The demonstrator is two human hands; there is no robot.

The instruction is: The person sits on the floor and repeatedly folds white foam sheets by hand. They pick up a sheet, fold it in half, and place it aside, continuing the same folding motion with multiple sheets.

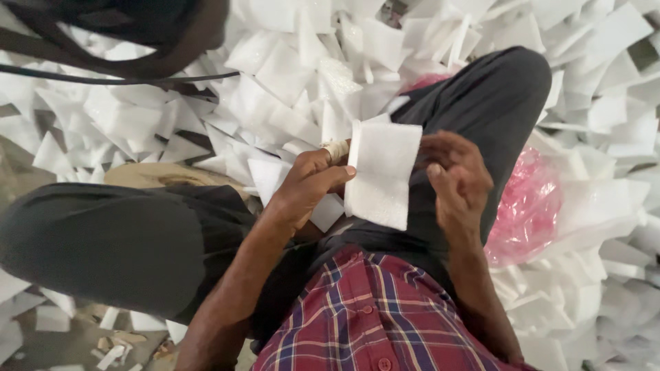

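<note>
Head view looked straight down on a seated person's lap. Biggest thing around both hands: a heap of white foam offcuts (289,75), spreading ahead of the hands and out past the right one. Dark trouser legs (103,240) ran under and to either side of the hands. A pink plastic bag (526,206) sat just beyond the right hand, partly buried in scraps. Plaid shirt (371,316) lay below the wrists, nearest the camera.

Between the hands: a rectangular white foam sheet piece (381,175), held above the lap. Left hand (306,185) gripped its left edge, thumb across the near face, fingers behind; a pale wrap (337,149) showed on one finger. Right hand (457,175) was at the right edge, fingers curled inward and loosely closed; couldn't tell whether it actually pinched the foam or only touched it.

Orientation: long axis ran away from the body toward the heap, tilted slightly right at the near end. Broad face pointed up at the camera. Left edge looked doubled or thicker, possibly a fold or a second layer; not clear.

Judgement on handling: foam is light and floppy, so hold near the edges with both hands, keep the face flat and taut, avoid crushing with the thumb. Keep it clear of loose scraps so nothing else rides along.
</note>
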